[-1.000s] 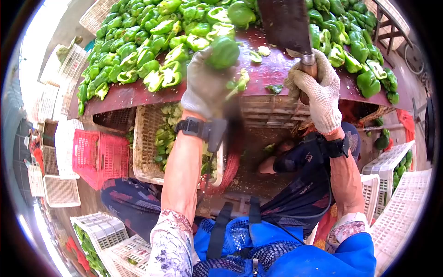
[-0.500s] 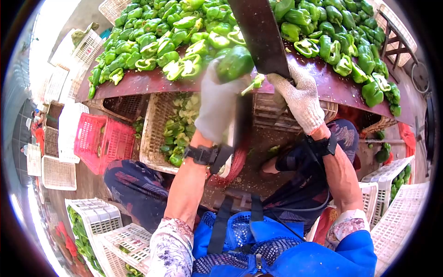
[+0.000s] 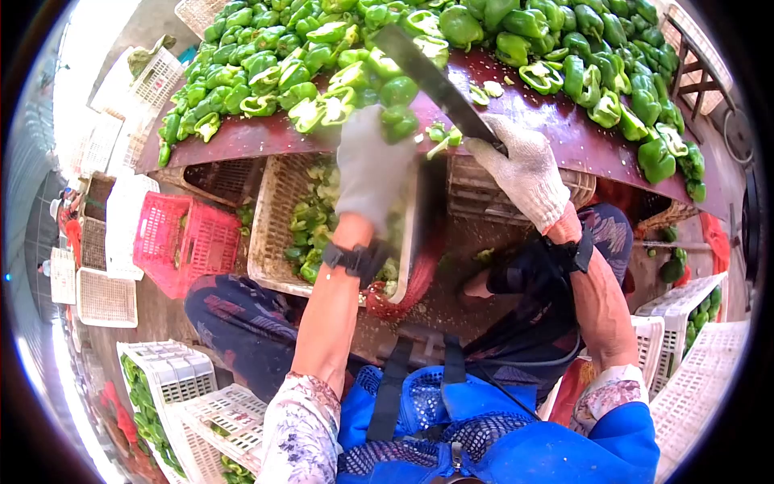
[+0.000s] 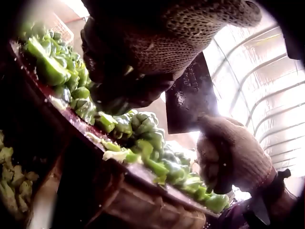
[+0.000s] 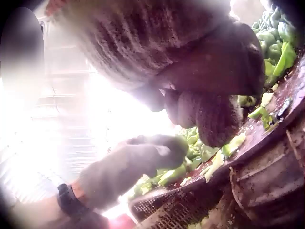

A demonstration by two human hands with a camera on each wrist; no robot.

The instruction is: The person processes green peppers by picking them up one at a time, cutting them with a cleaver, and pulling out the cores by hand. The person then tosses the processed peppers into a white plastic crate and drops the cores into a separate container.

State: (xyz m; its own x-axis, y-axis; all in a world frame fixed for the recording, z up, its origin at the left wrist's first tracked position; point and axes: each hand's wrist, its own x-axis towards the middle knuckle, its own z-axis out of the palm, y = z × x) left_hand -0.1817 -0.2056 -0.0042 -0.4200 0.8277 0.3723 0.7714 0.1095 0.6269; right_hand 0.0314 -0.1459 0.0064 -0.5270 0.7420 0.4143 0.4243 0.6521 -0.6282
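Note:
My gloved left hand [image 3: 371,157], blurred in the head view, holds a green bell pepper [image 3: 398,93] near the table's front edge. The pepper shows as two green parts, one above the other; the fingers are mostly hidden. My gloved right hand [image 3: 522,165] grips a cleaver [image 3: 431,81] by its handle, with the dark blade slanting up and left over the table, beside the pepper. In the left wrist view the broad blade [image 4: 190,98] rises from the right fist [image 4: 236,152]. Pale green scraps [image 3: 443,141] lie at the table edge between the hands.
Green peppers, whole and cut, heap across the dark red table [image 3: 556,145]. Under its front edge stands a crate [image 3: 266,234] of pepper trimmings. A pink crate [image 3: 185,242] is at the left, white crates [image 3: 189,375] sit lower left and right. My knees flank the crate area.
The cleaver has come down from upright and tilted left. The held pepper, whole before, now shows as two parts. My left hand has shifted right, then back slightly left.

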